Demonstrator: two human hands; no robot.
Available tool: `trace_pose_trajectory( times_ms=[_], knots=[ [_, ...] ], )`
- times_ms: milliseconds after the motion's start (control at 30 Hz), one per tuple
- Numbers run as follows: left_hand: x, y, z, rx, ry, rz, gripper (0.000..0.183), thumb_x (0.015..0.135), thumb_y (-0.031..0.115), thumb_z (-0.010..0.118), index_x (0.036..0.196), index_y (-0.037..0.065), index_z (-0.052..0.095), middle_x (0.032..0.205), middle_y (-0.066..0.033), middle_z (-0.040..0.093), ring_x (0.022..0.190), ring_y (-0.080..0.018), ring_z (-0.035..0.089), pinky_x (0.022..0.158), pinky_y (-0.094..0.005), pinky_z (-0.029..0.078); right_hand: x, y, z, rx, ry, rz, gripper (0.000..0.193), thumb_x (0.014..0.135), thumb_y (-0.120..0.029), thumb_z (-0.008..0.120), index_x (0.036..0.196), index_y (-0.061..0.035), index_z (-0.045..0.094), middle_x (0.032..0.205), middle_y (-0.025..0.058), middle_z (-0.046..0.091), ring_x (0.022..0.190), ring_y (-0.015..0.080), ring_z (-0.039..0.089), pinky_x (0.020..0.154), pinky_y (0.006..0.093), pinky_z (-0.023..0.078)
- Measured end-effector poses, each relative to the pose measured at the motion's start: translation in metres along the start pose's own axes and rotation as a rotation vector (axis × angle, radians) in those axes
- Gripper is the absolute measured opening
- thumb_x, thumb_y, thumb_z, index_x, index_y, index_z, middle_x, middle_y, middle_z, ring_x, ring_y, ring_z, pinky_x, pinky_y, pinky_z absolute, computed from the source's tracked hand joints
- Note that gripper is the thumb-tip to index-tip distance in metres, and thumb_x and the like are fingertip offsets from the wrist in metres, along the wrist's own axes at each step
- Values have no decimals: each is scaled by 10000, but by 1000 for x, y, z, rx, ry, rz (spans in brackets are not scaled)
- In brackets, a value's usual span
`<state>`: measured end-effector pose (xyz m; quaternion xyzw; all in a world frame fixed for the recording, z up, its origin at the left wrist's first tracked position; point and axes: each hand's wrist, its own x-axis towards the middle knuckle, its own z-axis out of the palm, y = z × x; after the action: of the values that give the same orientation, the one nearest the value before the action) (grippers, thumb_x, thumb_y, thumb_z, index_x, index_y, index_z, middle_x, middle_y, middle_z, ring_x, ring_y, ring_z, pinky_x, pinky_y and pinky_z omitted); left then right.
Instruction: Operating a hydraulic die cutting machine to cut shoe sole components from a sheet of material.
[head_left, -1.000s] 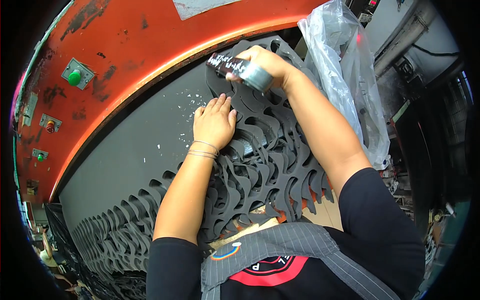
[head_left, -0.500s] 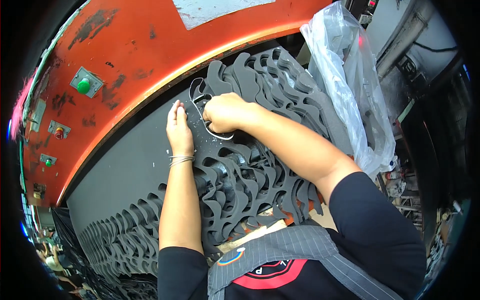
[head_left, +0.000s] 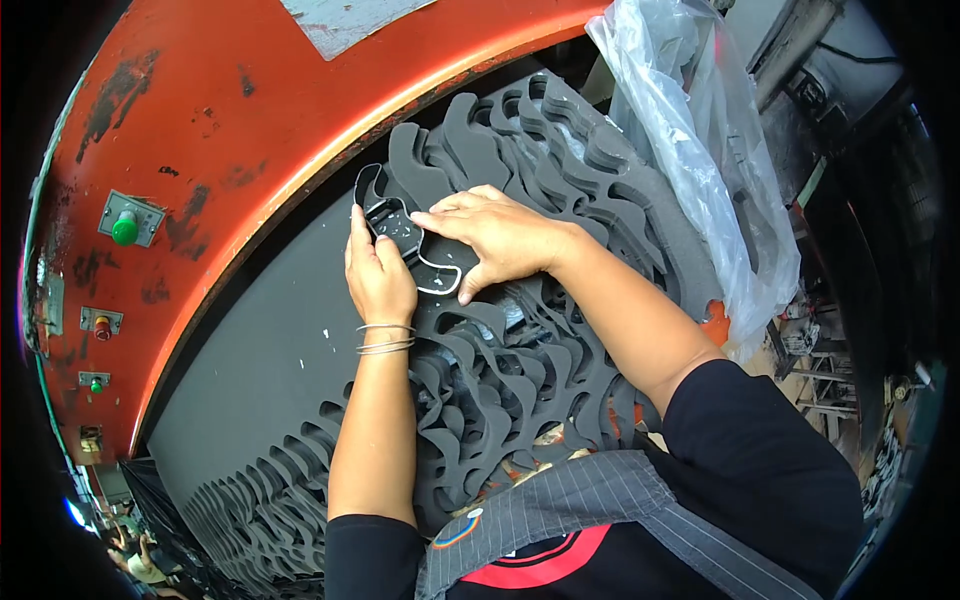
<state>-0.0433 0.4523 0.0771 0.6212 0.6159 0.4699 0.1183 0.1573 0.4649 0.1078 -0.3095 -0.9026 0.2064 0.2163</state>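
A thin metal cutting die [head_left: 449, 282] with a wavy outline and dark crossbars lies on a thick dark grey foam sheet [head_left: 268, 325]. Along the die's left edge, my left hand [head_left: 380, 278] rests with its fingers stretched and its thumb apart; it touches the die and hides part of that edge. My right hand [head_left: 505, 238] is spread at the other side. Its fingertips meet the wavy edge, and its thumb reaches down near the die's lower right end. Small white flecks show inside and around the die.
Wavy cut foam strips [head_left: 480, 400] lie in the foreground and at the right. An orange machine beam [head_left: 300, 130] with green and red buttons arches over the far side. Clear plastic sheeting [head_left: 690, 150] hangs at the right.
My right hand has released the die and spread its fingers beside it. My left hand has come against the die's left edge. The view has shifted slightly.
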Motion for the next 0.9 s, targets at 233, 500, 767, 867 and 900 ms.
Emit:
trace_pose_trajectory(
  times_ms=[233, 500, 767, 867, 900],
  knots=[
    [2, 11, 4, -57, -50, 85, 483, 869, 75, 451, 1336, -46, 438, 1198, -241, 596, 1068, -357, 597, 932, -381, 446, -1, 5, 0, -55, 49, 34, 1186, 482, -415, 875, 1413, 49, 306, 1474, 207, 330, 1417, 296, 230, 1091, 423, 253],
    [-6, 12, 4, 70, -52, 85, 517, 860, 61, 441, 1371, -11, 414, 1214, -239, 581, 1091, -364, 571, 981, -419, 400, 6, 13, 3, -69, -44, 28, 1226, 465, -466, 860, 1428, 41, 294, 1485, 182, 334, 1428, 271, 209, 1075, 422, 252],
    [-10, 8, 4, -20, -50, 67, 527, 812, 37, 416, 1336, -9, 456, 1163, -251, 601, 1062, -390, 581, 937, -444, 436, 11, 12, 8, -97, -130, 29, 1239, 465, -489, 853, 1446, 8, 281, 1494, 171, 321, 1434, 278, 189, 1085, 427, 228],
    [-3, 10, 1, 41, -75, 63, 499, 829, 77, 427, 1323, 24, 475, 1151, -252, 604, 1058, -400, 578, 941, -448, 435, 8, 9, 4, -95, -101, 43, 1252, 463, -499, 850, 1450, 6, 268, 1497, 170, 318, 1438, 278, 177, 1087, 422, 221],
    [-3, 11, 0, 36, -110, 76, 512, 838, 101, 438, 1346, 42, 446, 1162, -255, 594, 1065, -404, 569, 953, -455, 420, 5, 6, 2, -100, -111, 66, 1248, 473, -515, 842, 1452, 3, 268, 1499, 165, 316, 1440, 276, 169, 1087, 419, 219]
  ],
)
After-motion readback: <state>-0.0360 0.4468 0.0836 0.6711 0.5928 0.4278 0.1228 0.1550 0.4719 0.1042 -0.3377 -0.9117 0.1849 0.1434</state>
